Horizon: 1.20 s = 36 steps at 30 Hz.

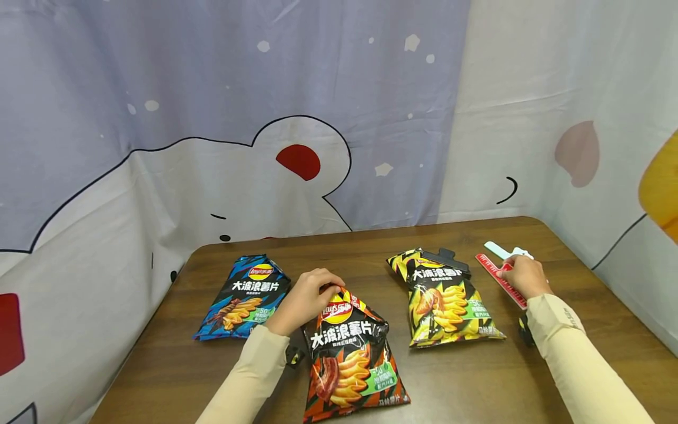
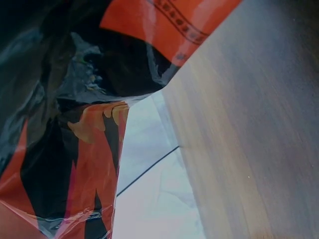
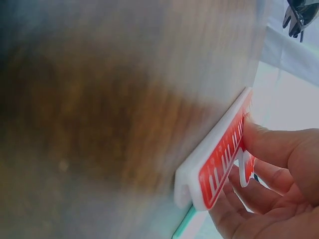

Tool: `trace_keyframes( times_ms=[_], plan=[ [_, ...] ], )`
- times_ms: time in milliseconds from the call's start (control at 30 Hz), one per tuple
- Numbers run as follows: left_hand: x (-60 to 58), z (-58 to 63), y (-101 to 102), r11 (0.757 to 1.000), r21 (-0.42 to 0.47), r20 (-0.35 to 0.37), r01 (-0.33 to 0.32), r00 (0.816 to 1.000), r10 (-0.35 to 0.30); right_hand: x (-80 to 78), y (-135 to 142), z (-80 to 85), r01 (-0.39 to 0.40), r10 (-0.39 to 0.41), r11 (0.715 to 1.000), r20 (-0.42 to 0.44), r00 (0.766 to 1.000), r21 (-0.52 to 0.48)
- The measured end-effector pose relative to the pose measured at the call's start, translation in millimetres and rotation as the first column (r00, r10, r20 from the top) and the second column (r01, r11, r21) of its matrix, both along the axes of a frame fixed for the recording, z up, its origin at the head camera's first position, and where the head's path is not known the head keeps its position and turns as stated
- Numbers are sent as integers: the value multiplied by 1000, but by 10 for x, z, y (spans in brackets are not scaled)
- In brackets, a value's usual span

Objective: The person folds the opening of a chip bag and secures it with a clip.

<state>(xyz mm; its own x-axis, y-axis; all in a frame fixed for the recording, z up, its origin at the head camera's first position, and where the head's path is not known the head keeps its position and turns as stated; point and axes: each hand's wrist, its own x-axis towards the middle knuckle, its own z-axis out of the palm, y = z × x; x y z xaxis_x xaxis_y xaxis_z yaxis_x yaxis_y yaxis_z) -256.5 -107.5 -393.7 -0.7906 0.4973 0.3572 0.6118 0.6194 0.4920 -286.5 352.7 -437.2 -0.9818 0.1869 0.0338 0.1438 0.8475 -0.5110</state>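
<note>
Three chip bags lie on the counter (image 1: 439,383): a blue bag (image 1: 246,300) at the left, a red bag (image 1: 344,359) nearest the person, and a yellow bag (image 1: 447,306) to the right with a black clip (image 1: 446,262) across its top. The left hand (image 1: 312,297) pinches the red bag at its gathered upper end; whether that end is sealed or torn, I cannot tell. The right hand (image 1: 527,277) grips a red clip (image 1: 491,269) marked like a ruler, thumb against its red face and fingers on the other side, just beside a pale green clip (image 1: 497,249). The two hands work well apart, with the yellow bag between them, and that gap looks like the likeliest source of trouble: a low sweep of the right forearm across it could nudge the yellow bag or knock its black clip askew. Should the left fingers slacken, the springy film of the red bag would probably unfold; too hard a squeeze lower down might crush the chips. The long red clip is pinched over a short stretch, so it could pivot under the thumb if lifted by one end. The pale green clip lies close enough to be dragged along, should the fingers catch it.
</note>
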Motion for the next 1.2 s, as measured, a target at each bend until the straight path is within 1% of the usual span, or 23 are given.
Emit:
trace_keyframes(
  times_ms=[300,433,767,933,1200],
  plan=[
    [-5,-6,4,1000,8,-8,6,1000,-6,8,-32,41,-6,6,1000,-10,1000,1],
    [-5,-4,5,1000,7,-5,0,1000,1,-3,-23,59,-17,17,1000,3,1000,-1],
    [19,21,6,1000,5,20,-4,1000,4,8,3,109,-36,38,998,36,999,-55],
    [13,15,5,1000,4,23,-6,1000,6,9,18,147,-65,69,996,67,995,-56],
    [4,13,2,1000,2,17,-8,1000,8,5,55,226,-115,115,993,148,982,-8]
  ],
)
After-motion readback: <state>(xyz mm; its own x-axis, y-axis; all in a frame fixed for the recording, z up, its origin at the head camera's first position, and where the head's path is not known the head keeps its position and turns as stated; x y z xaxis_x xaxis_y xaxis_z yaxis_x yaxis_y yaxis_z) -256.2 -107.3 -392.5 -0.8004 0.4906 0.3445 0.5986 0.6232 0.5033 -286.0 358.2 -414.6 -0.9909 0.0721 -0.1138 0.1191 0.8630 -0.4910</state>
